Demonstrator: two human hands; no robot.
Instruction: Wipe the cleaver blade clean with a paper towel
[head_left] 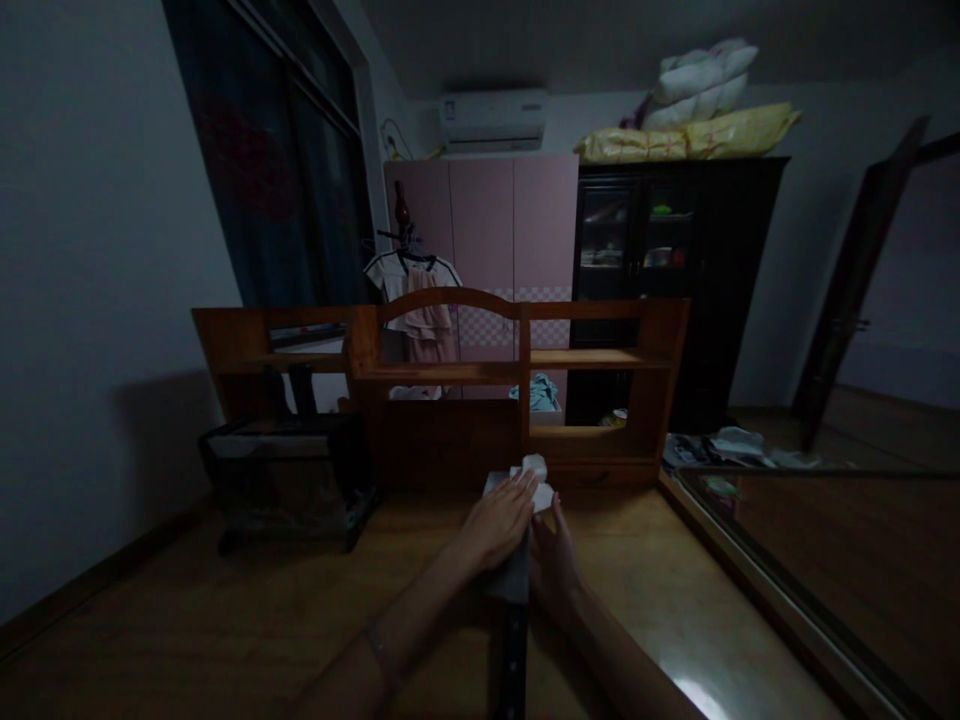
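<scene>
My left hand [499, 525] lies across the broad grey metal blade of a cleaver [507, 583] w/ a long black riveted handle [514, 655]. The cleaver points away from me: handle at the near edge of view, blade toward the far side, its far left corner showing just past my left hand. Fingers there are straight & together, tips on a crumpled white wad, paper or cloth [541, 498]; thumb's hidden, so can't tell if that hand grips anything.

My right hand [553, 560] is right of the blade, fingers bent, a fingertip up at the wad's right side; can't tell if it's pinching the wad or only touching. Wad sits btwn both hands at the blade's far end, sticking out past my left fingertips.

All this is over a yellowish-brown wooden counter [420, 600]. Far side: a reddish-brown wooden shelf unit w/ an arched top [442, 373]. Far left, well apart: a dark boxy rack w/ 2 black upright pieces [274, 480].
</scene>
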